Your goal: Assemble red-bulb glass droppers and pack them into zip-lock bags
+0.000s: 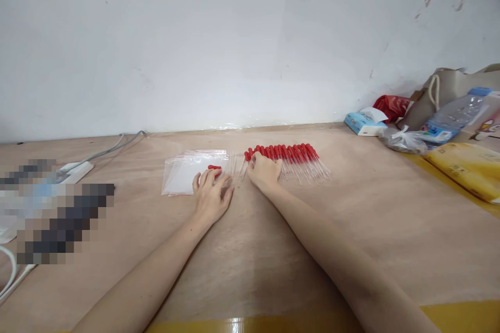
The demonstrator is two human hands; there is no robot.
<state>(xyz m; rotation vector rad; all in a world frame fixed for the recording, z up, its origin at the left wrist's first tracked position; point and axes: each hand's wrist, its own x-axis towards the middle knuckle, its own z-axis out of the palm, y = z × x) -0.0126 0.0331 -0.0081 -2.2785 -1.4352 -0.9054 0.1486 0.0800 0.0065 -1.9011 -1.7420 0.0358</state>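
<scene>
My left hand (211, 196) rests with its fingers spread at the right edge of a stack of clear zip bags (183, 174). A red dropper bulb (214, 167) lies on the bags just beyond its fingertips. My right hand (264, 170) is at the left end of a row of glass droppers with red bulbs (292, 153), their thin clear tubes pointing toward me. Its thumb and fingers are pinched together at one of the leftmost red bulbs; what is between them is too small to make out. Several thin clear tubes (233, 165) lie between the hands.
A blue tissue pack (365, 123), a knotted plastic bag (404, 139), a plastic bottle (455, 117) and a yellow packet (466, 169) lie at the right. At the left are a white power strip (76, 170), cables and blurred-out objects. A white wall (195, 47) stands behind the table.
</scene>
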